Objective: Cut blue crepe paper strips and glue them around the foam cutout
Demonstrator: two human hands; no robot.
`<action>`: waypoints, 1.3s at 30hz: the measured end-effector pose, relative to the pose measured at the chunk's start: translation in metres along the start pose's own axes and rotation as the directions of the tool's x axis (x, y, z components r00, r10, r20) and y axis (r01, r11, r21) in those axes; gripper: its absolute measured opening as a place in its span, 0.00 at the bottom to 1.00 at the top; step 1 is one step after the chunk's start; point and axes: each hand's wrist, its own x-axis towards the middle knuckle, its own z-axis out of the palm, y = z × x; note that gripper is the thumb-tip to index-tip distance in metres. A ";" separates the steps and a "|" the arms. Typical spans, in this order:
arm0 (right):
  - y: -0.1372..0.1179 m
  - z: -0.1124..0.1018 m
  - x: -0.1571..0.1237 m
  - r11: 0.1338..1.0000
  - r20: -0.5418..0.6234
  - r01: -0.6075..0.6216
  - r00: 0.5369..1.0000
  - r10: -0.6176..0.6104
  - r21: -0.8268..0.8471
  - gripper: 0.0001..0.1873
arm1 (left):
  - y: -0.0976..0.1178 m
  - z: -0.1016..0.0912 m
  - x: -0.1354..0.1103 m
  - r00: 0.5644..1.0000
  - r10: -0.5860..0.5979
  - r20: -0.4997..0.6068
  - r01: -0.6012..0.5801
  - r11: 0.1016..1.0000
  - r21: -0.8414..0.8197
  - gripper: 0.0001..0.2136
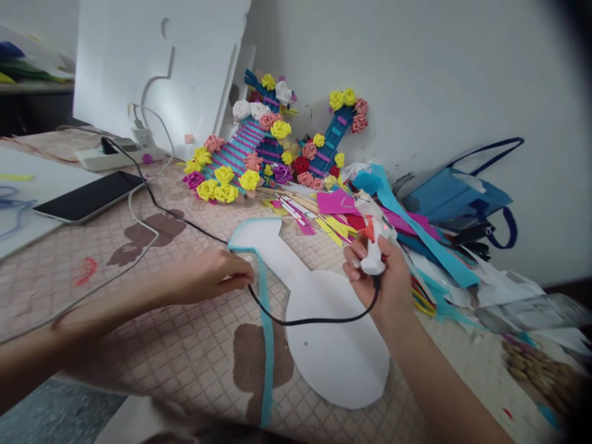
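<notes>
My right hand (386, 280) is closed around a white hot glue gun (372, 259) with an orange trigger and a small red light. Its black cord (314, 321) loops across to my left hand (222, 274). The fingers of my left hand are pinched together beside a turquoise paper strip (266, 345); the cord passes at the fingertips, and what they grip is hidden. A white guitar-shaped board (330, 351) lies flat between my hands. Turquoise strip edges the board's narrow end, and its loose length hangs down toward me over the table.
Behind stand blue woven pieces covered in paper flowers (250, 148). Coloured paper scraps (335, 203) pile up at right, near a blue bag (462, 191). At left lie a tablet (90, 196), a power strip (111, 158) and a white cable (143, 225). A white foam board (120, 68) leans behind.
</notes>
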 end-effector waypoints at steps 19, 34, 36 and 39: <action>0.037 0.003 -0.018 0.996 0.020 -0.062 0.998 0.064 -0.071 0.07 | -0.001 0.023 -0.009 1.000 0.022 -0.006 -0.021 0.999 0.033 0.09; 0.049 0.003 -0.023 0.981 0.072 -0.035 0.996 0.050 -0.192 0.11 | -0.029 0.015 0.018 0.982 0.164 -0.088 -0.122 0.924 0.362 0.12; 0.050 0.003 -0.024 0.979 0.078 -0.036 0.995 0.053 -0.203 0.12 | -0.031 0.014 0.022 0.978 0.195 -0.067 -0.157 0.915 0.371 0.12; 0.050 0.003 -0.024 0.971 0.078 -0.059 0.994 0.079 -0.230 0.14 | -0.031 0.014 0.027 0.965 0.259 -0.029 -0.231 0.900 0.369 0.13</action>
